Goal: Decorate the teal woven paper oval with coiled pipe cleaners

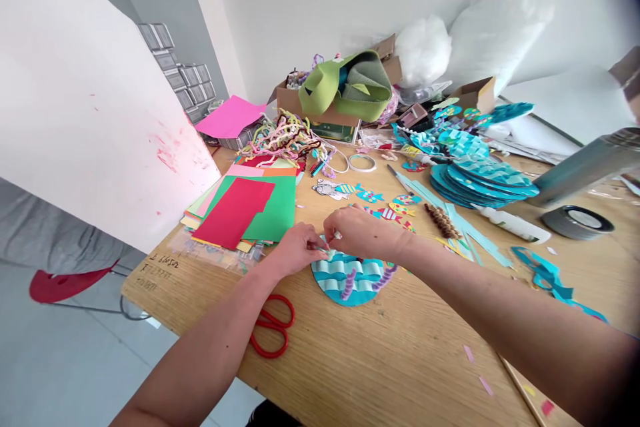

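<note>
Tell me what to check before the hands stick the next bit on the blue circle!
1. Both hands meet at the circle's top edge: left hand, right hand. Ok.
2. Blue circle lies flat on the table. Ok.
3. What the fingertips pinch: too small to see. Cannot tell.
4. Scissors lie under the left forearm, blades hidden. Not ok.
5. Paper fish lie close beyond the hands. Ok.
</note>
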Available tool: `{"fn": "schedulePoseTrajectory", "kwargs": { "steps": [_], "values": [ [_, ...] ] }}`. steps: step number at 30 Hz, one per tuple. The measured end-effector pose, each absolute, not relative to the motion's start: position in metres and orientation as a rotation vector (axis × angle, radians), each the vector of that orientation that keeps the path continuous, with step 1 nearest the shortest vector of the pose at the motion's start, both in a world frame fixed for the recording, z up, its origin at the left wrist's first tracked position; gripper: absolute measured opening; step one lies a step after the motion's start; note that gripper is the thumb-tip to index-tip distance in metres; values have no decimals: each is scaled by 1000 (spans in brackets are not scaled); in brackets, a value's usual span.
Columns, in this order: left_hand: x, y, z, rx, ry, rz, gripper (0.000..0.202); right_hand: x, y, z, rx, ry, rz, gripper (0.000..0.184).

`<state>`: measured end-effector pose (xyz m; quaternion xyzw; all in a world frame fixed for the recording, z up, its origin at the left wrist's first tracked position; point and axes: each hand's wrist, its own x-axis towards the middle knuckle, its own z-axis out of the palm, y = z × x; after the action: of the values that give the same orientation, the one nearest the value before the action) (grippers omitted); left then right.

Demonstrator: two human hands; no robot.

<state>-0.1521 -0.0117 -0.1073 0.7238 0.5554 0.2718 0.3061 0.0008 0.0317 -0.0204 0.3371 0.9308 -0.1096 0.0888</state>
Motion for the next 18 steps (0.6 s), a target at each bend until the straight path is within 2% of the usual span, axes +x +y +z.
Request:
{"fn": "schedulePoseTrajectory", "kwargs": {
  "steps": [10, 18],
  "values": [
    [-157, -8, -116, 1787, 1350, 768, 8, 2, 24, -22, 925, 2878, -207, 17],
    [-157, -5, -119, 1909, 1326, 704, 7, -1, 18, -22, 885, 2865, -138, 19]
  ]
}}
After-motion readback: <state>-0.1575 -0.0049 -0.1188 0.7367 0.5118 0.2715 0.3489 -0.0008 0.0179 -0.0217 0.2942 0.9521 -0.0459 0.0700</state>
